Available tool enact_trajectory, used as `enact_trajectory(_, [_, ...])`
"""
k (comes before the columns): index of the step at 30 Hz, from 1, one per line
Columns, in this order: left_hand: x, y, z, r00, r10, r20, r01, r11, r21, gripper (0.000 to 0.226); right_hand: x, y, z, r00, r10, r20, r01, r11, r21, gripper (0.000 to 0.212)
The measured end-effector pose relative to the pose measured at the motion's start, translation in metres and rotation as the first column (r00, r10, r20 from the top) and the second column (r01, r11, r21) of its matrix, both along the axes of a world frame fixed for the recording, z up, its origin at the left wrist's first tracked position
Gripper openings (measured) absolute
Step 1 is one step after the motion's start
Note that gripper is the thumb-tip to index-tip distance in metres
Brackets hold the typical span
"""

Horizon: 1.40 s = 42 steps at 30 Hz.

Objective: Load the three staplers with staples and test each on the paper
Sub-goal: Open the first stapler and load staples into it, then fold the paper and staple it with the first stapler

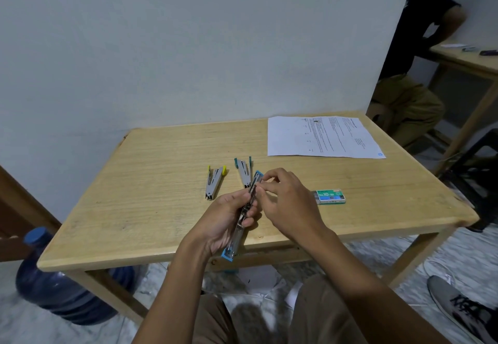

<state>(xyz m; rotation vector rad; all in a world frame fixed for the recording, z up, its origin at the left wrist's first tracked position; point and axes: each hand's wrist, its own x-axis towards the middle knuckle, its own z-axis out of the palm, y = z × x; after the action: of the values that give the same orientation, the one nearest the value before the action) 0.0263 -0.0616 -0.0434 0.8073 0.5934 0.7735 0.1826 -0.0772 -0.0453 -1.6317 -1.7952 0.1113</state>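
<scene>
My left hand (227, 219) grips a blue stapler (238, 232), swung fully open so it stretches long above the table's front edge. My right hand (285, 203) pinches something small at the stapler's open metal channel; what it pinches is too small to tell. A yellow stapler (214, 182) and a teal stapler (244, 172) lie on the table, both hinged open. The green staple box (330, 196) sits to the right of my right hand. A printed sheet of paper (323, 137) lies at the back right of the table.
The wooden table (151, 182) stands against a pale wall. A blue water jug (56, 279) sits on the floor at the left. Another person (415, 60) sits at a second table (469, 58) at the right. A grey shoe (458, 306) lies at the bottom right.
</scene>
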Motion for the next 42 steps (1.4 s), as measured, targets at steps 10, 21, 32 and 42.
enact_trajectory(10, [-0.004,0.014,-0.008,0.995,0.077,0.062,-0.07,0.992,-0.108,0.028,0.004,-0.027,0.004,0.924,0.379,-0.061,-0.382,0.921,-0.078,0.02])
enact_trajectory(21, [-0.008,0.017,-0.009,0.971,0.154,0.185,-0.125,0.979,-0.158,0.013,-0.009,-0.037,-0.012,0.857,0.425,0.291,-0.474,0.872,0.12,0.039])
enact_trajectory(32, [-0.005,0.005,0.0,0.984,0.107,0.144,-0.096,0.992,-0.084,0.034,0.005,-0.008,0.017,0.86,0.172,-0.48,-0.14,0.985,0.102,0.023])
enact_trajectory(42, [-0.006,0.0,-0.001,1.0,0.027,0.016,-0.028,0.998,0.051,0.029,-0.007,0.005,0.018,0.598,-0.044,-0.8,-0.192,0.962,-0.196,0.054])
